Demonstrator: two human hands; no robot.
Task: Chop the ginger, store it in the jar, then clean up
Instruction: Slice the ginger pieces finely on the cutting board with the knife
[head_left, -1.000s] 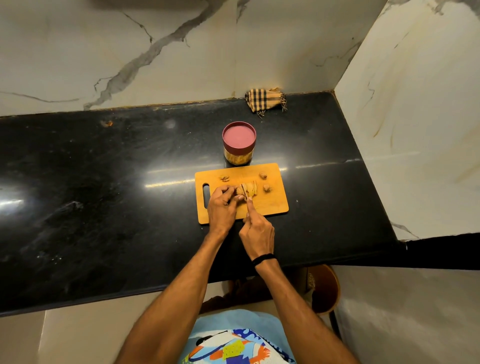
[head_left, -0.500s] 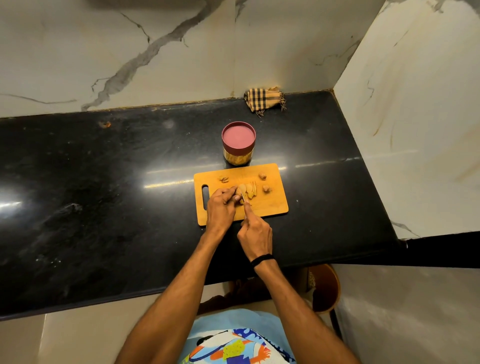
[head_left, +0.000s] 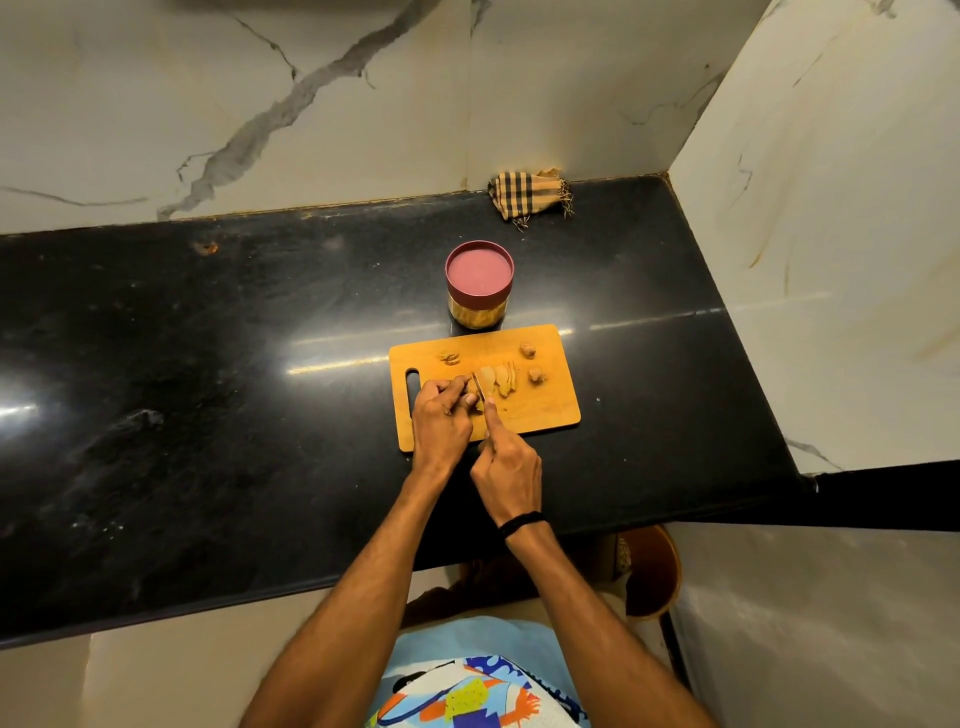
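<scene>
The ginger (head_left: 500, 382) lies near the middle of the wooden cutting board (head_left: 548, 413), partly cut into thin slices fanned just right of the knife (head_left: 479, 387) blade. The left hand (head_left: 440, 418) pinches the uncut end with curled fingertips, which hide most of it. The right hand (head_left: 508, 462) grasps the knife handle, index finger stretched along the spine, with the blade between the held end and the slices. Two small ginger chunks (head_left: 527, 349) sit toward the board's far right, and a scrap of peel (head_left: 449, 357) sits at its far left. The jar (head_left: 479, 286), its maroon lid on, stands just behind the board on the black countertop (head_left: 208, 389). A checked cloth (head_left: 527, 196) lies bunched against the marble wall at the back.
</scene>
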